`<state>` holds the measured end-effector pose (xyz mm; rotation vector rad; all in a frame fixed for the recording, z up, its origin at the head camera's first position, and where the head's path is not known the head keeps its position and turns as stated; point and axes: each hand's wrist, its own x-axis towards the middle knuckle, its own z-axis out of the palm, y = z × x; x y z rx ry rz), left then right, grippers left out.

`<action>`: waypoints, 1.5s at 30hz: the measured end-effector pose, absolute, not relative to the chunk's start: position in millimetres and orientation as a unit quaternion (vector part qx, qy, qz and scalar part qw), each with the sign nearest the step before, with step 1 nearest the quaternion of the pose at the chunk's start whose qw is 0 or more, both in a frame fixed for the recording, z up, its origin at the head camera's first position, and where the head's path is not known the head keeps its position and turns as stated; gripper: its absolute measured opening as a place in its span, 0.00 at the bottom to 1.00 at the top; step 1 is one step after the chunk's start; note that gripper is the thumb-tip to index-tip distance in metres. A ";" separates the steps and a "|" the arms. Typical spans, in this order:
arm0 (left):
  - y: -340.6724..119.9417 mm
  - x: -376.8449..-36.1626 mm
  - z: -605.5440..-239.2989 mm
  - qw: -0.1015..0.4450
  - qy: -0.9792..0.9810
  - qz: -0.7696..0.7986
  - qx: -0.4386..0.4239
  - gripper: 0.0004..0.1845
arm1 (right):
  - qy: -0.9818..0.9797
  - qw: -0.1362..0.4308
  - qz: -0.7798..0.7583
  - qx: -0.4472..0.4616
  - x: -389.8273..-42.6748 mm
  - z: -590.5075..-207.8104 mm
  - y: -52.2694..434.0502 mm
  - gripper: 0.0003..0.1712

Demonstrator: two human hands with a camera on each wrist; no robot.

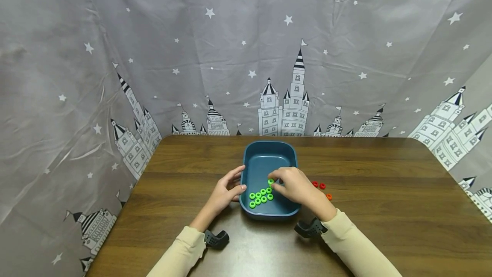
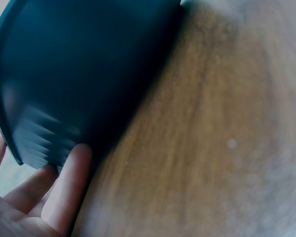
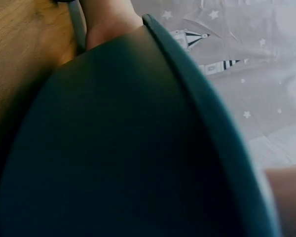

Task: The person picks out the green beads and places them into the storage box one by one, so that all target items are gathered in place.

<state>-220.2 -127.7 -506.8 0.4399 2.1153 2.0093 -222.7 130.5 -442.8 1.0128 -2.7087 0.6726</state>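
Note:
A dark blue plastic bin (image 1: 270, 216) stands on the table. Along its left side my left hand (image 1: 226, 188) holds it, thumb at the rim, fingers against the outer wall. The left wrist view shows those fingertips (image 2: 78, 160) on the ribbed part of the wall. Inside the bin, my right hand (image 1: 294, 184) pinches a bright green ring (image 1: 270, 181) between thumb and index finger. Several more green rings (image 1: 258, 201) lie in two rough rows on the bin floor. From the right wrist, the bin's outer wall (image 3: 118, 133) fills most of the view and hides the rings.
Just right of the bin, two red rings (image 1: 322, 186) and an orange ring (image 1: 329, 196) lie on the brown wooden table (image 1: 384, 191), partly near my right wrist. A grey curtain (image 1: 230, 54) with castles and stars hangs behind the table. Each wrist wears a black camera (image 1: 216, 240).

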 end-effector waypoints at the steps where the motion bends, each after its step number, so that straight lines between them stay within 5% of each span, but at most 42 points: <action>1: -127.8 -220.1 -507.0 0.095 0.714 0.678 0.148 0.35 | -0.910 0.083 0.225 0.339 -222.5 -443.3 129.1 0.10; 45: -127.3 -220.8 -507.0 0.096 0.712 0.679 0.152 0.35 | -0.948 0.057 0.086 0.300 -221.7 -455.7 118.7 0.06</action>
